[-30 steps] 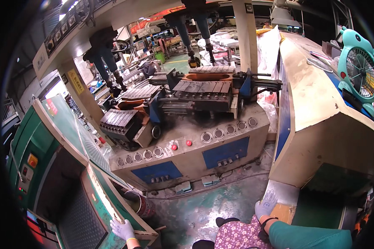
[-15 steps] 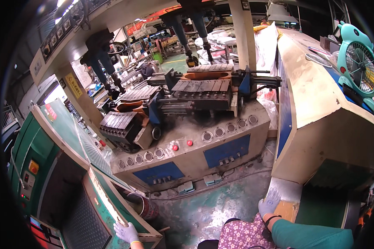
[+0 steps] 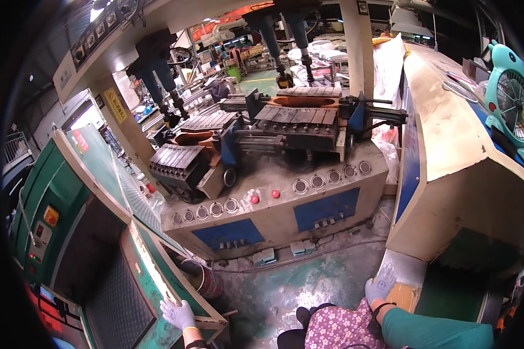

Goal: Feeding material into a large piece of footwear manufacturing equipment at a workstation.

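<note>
Slight leftward turn of gaze only. Left pale-gloved hand (image 3: 179, 314), fingers spread, rests on worn green-and-cream metal frame (image 3: 148, 256); right pale-gloved hand (image 3: 382, 285), flattened, at silver metal plate (image 3: 409, 269). Light, even palms seem steadiest.

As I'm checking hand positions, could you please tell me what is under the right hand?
A silvery metal plate and a light-brown panel show around the gloved right hand; whatever lies directly beneath its palm is covered.
</note>
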{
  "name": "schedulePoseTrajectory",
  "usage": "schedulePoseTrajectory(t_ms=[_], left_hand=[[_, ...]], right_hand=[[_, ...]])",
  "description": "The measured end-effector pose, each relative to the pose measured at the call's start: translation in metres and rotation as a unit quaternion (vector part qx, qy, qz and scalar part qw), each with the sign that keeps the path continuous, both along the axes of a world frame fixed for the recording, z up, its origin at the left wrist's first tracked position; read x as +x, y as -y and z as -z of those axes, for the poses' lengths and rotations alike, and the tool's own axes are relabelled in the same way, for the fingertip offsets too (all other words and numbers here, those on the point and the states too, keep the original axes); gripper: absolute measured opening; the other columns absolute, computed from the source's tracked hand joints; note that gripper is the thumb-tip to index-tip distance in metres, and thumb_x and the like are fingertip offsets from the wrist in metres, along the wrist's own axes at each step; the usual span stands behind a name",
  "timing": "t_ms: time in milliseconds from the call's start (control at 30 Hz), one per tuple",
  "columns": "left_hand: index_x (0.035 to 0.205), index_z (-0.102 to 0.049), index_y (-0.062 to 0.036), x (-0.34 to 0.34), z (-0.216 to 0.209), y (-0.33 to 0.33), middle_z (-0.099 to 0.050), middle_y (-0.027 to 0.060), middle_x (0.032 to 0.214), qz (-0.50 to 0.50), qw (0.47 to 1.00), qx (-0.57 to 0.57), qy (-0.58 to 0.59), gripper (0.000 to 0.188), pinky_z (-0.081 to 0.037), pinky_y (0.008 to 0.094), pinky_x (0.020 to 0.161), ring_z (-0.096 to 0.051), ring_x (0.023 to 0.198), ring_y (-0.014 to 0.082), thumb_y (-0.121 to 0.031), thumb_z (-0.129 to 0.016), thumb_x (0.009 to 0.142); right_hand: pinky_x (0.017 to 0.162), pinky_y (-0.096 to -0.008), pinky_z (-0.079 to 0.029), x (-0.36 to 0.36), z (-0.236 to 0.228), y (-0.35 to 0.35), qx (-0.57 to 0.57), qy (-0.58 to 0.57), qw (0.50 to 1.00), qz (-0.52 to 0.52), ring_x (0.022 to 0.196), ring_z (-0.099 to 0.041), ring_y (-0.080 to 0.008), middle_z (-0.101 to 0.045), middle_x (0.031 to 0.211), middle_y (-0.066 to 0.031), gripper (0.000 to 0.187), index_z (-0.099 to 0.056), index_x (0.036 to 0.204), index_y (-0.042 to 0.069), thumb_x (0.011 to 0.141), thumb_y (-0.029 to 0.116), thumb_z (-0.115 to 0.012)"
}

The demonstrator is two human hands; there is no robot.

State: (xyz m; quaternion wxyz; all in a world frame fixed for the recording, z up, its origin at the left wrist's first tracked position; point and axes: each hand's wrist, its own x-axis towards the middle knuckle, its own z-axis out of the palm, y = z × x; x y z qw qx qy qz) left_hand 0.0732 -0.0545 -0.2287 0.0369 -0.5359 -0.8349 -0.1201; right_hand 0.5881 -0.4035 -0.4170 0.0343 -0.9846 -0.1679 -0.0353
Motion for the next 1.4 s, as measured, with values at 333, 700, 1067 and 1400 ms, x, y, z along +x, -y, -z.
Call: schedulePoseTrajectory(t_ms=[333, 700, 1067, 1400], left_hand=[[0.152, -0.043, -0.0085, 0.002, -0.003, 0.001, -0.035, 0.0146, 0.163, 0.0, 1.0, 0.003, 0.0, 0.074, -0.023, 0.0489, 0.123, -0.03, 0.152, 0.0295, -0.033, -0.066, 0.086], [0.153, -0.042, -0.0091, 0.004, -0.006, 0.001, -0.033, 0.0125, 0.164, -0.006, 1.0, -0.019, -0.013, 0.074, -0.024, 0.0481, 0.123, -0.028, 0.152, 0.0277, -0.036, -0.066, 0.088], [0.154, -0.039, -0.0094, 0.001, -0.002, -0.002, -0.033, 0.0122, 0.165, -0.009, 1.0, -0.02, -0.013, 0.077, -0.024, 0.0483, 0.123, -0.029, 0.152, 0.0282, -0.037, -0.067, 0.087], [0.154, -0.039, -0.0093, 0.001, -0.002, -0.001, -0.033, 0.0118, 0.164, -0.012, 1.0, -0.023, -0.013, 0.077, -0.023, 0.0482, 0.123, -0.028, 0.152, 0.0279, -0.036, -0.066, 0.087]], right_hand=[[0.127, -0.051, -0.006, 0.0, 0.001, 0.0, 0.01, -0.008, 1.0, 0.003, 0.156, -0.017, -0.0334, -0.024, 0.167, -0.0157, 0.085, -0.03, 0.158, 0.003, 0.085, 0.035, -0.059], [0.127, -0.0515, -0.007, 0.003, 0.001, -0.001, 0.021, -0.012, 1.0, -0.002, 0.155, -0.017, -0.0342, -0.027, 0.166, -0.0154, 0.084, -0.032, 0.157, 0.002, 0.084, 0.035, -0.059], [0.127, -0.0513, -0.007, 0.003, 0.0, -0.001, 0.01, -0.009, 1.0, 0.005, 0.155, -0.017, -0.0338, -0.027, 0.165, -0.0151, 0.084, -0.032, 0.157, 0.002, 0.084, 0.034, -0.06], [0.127, -0.0515, -0.005, 0.0, -0.005, -0.002, 0.011, -0.012, 1.0, 0.005, 0.156, -0.015, -0.0335, -0.025, 0.166, -0.0149, 0.084, -0.031, 0.158, 0.003, 0.085, 0.035, -0.059]])
